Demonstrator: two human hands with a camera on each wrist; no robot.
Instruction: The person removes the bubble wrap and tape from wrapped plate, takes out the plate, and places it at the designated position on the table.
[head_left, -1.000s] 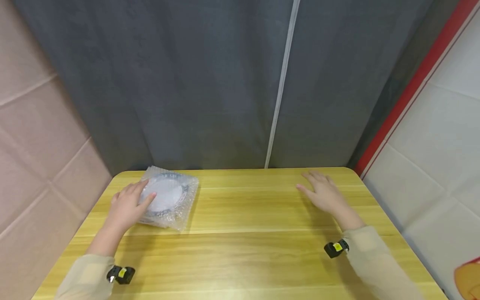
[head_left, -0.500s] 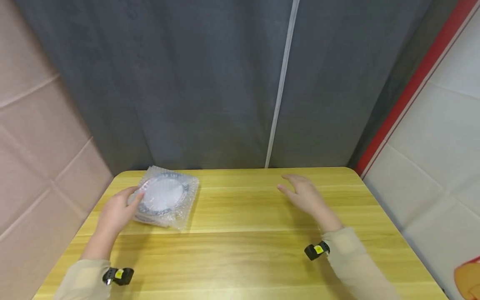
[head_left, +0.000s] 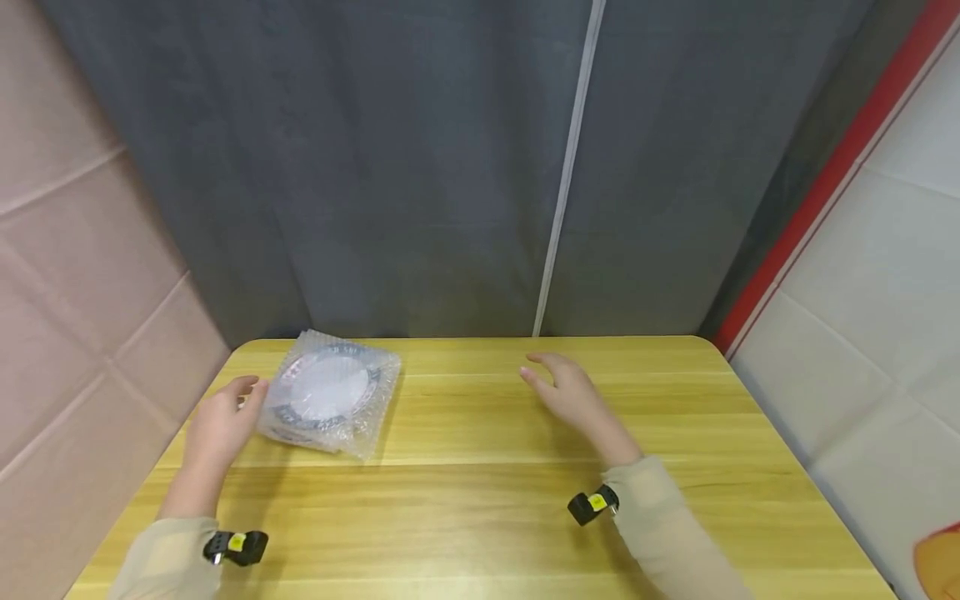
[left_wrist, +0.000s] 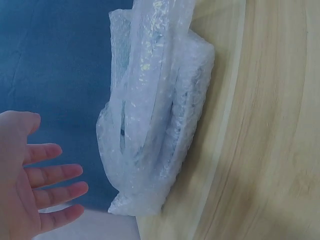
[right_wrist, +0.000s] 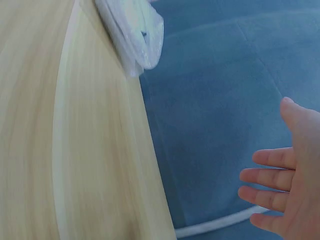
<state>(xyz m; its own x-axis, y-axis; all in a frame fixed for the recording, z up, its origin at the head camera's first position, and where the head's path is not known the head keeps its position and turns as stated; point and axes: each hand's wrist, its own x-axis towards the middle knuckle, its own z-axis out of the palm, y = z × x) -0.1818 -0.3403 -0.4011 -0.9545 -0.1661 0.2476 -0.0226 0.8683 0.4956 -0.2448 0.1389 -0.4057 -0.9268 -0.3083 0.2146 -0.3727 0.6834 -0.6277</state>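
Observation:
A bubble-wrapped package (head_left: 330, 396) with a pale round disc and dark rim print lies at the far left of the table. In the left wrist view the bubble wrap (left_wrist: 150, 110) looks thick and layered. My left hand (head_left: 222, 425) hovers just left of the package, fingers loosely bent, with nothing held; the left wrist view shows a gap between fingers and wrap. My right hand (head_left: 573, 400) is held above the table right of the package, well apart from it. Its fingers (right_wrist: 270, 177) are relaxed and hold nothing.
The wooden table (head_left: 480, 517) ends at a dark grey curtain (head_left: 420, 183) behind it. A pinkish panel (head_left: 82, 275) stands on the left side and a white panel (head_left: 877, 317) with a red strip on the right.
My left hand has drawn back left off the package, which stays where it was. The right hand has moved left toward the middle of the table.

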